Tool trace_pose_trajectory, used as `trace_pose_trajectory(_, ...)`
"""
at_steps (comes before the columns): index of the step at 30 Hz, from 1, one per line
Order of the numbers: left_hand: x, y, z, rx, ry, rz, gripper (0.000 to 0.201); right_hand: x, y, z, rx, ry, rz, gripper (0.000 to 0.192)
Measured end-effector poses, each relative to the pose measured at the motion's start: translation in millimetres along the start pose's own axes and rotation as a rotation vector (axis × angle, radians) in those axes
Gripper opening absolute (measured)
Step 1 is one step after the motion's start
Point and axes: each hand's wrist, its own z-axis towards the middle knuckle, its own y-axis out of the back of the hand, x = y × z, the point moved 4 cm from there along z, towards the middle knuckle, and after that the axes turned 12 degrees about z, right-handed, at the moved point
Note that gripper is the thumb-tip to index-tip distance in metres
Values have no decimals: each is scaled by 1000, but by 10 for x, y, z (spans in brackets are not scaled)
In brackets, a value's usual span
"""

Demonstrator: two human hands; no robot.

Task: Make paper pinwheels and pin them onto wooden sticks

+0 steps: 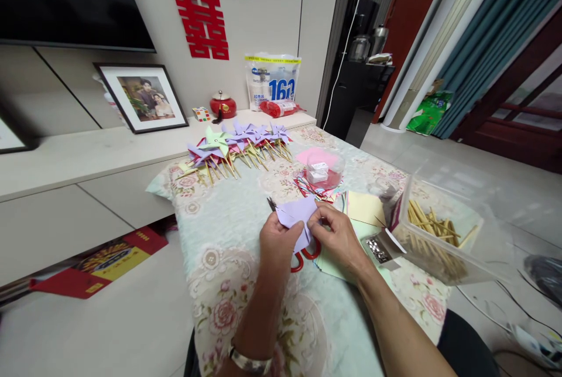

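Observation:
Both of my hands are on a sheet of purple paper (pixel 298 213) with cut slits, held above the table. My left hand (pixel 278 242) grips its lower left part, thumb on top. With fingers pinched, my right hand (pixel 336 233) holds the right edge. Beneath the paper lie scissors (pixel 297 261) with red handles; their dark tip shows past the paper's upper left. Close to my right forearm stands a small open box of metal fasteners (pixel 377 250). Pale yellow paper squares (pixel 364 208) and light green sheets (pixel 340 266) lie around it.
Finished paper pinwheels (pixel 237 143) on sticks lie at the table's far left. A round clear container (pixel 331 175) sits among paper scraps. On the right, a clear plastic bin (pixel 474 254) holds wooden sticks (pixel 432 225). Behind is a white cabinet (pixel 88 166) with a framed photo (pixel 143 96).

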Motion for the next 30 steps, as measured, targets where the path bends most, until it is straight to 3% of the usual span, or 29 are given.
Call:
trace_pose_trajectory(21,22,-6,14,12,-9,57,43,10,-5,1,7,-62,60,12)
trace_pose_trajectory(25,-1,35,20,56,24,35,49,-56,113,10,-43,-135,216,11)
trace_pose_trajectory(30,-28,5,-28,270,118,23,53,-149,401,41,-139,-177,577,57)
